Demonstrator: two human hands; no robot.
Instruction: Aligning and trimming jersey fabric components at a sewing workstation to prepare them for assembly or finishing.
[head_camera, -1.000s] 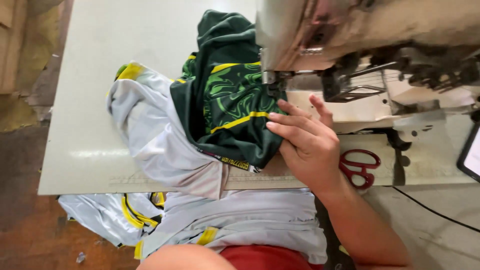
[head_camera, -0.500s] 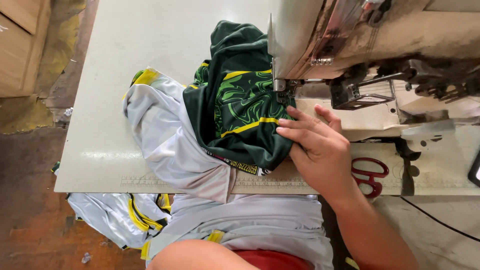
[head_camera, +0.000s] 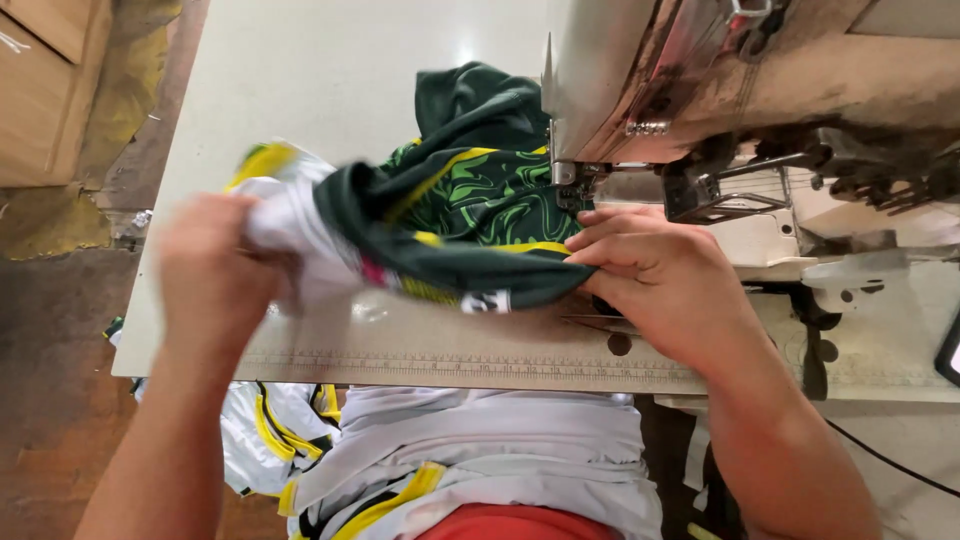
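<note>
A dark green garment (head_camera: 470, 205) with yellow trim and a swirled green print lies on the white sewing table (head_camera: 330, 70), its edge under the sewing machine's (head_camera: 720, 80) presser foot. My right hand (head_camera: 665, 280) pinches the garment's hem just in front of the needle. My left hand (head_camera: 215, 265), blurred with motion, grips the garment's white and yellow part (head_camera: 285, 205) at the left and lifts it off the table.
More white and yellow fabric (head_camera: 420, 460) hangs over my lap and below the table's front edge. A ruler strip (head_camera: 450, 365) runs along that edge. A brown floor (head_camera: 50, 330) and a wooden cabinet (head_camera: 50, 60) lie to the left.
My left hand has come into view and grabbed the white part of the garment, pulling it up and left. My right hand has stayed by the needle. The camera has moved closer.
</note>
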